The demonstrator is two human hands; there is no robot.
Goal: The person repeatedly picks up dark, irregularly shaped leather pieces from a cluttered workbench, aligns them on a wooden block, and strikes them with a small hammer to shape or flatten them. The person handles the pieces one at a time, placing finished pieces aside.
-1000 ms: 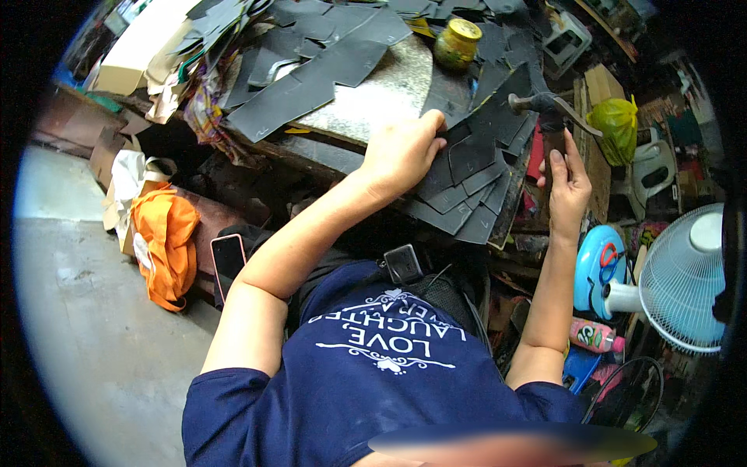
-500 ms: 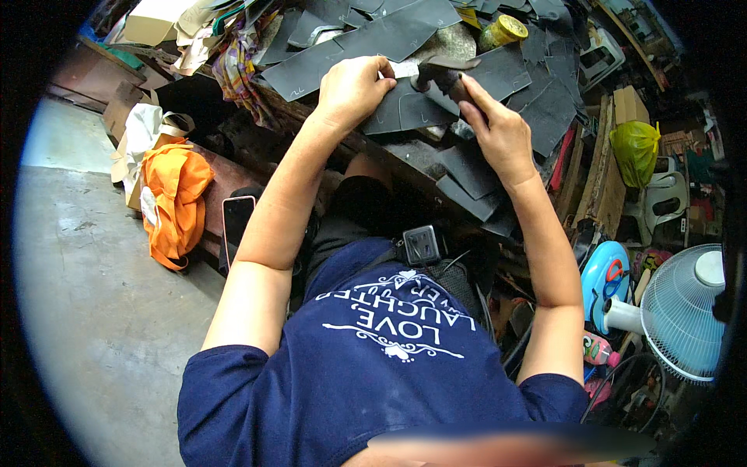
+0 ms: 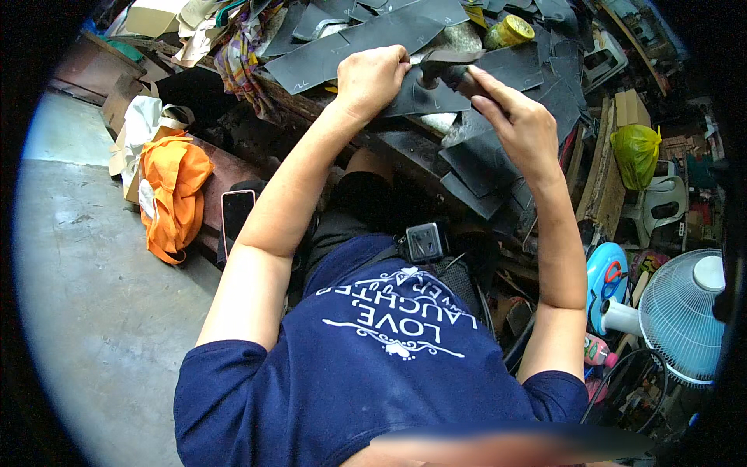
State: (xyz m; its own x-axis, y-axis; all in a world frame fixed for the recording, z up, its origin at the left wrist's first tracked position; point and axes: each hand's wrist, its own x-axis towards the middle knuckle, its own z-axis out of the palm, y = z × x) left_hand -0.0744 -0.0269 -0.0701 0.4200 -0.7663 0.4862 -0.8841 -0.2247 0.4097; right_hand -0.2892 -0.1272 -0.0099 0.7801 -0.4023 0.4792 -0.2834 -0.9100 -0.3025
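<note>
Upper centre of frame, both hands met over a cluttered workbench (image 3: 436, 148). Left hand (image 3: 372, 78) was closed in a fist, fingers curled down onto the edge of a dark flat sheet piece (image 3: 424, 97), pinning it against the bench. Right hand (image 3: 520, 124) sat just right of it, fingers wrapped around a small dark tool (image 3: 445, 68) whose head stuck out toward the left hand, over the same sheet piece; what kind of tool, I could not tell. Hands were near each other, not touching. More dark sheet offcuts (image 3: 366, 39) lay in overlapping layers across the bench top and spilled down its near edge below the right wrist. Yellow-lidded jar (image 3: 510, 31) stood at the top edge, just behind the right hand. Left of frame: orange bag (image 3: 175, 194) on a low ledge, with a phone (image 3: 236, 214) lying flat just beside it. Right of frame: yellow-green plastic bag (image 3: 636, 152), and lower right a white fan (image 3: 685, 311). Person wore a navy T-shirt (image 3: 373, 373), bottom centre.
</note>
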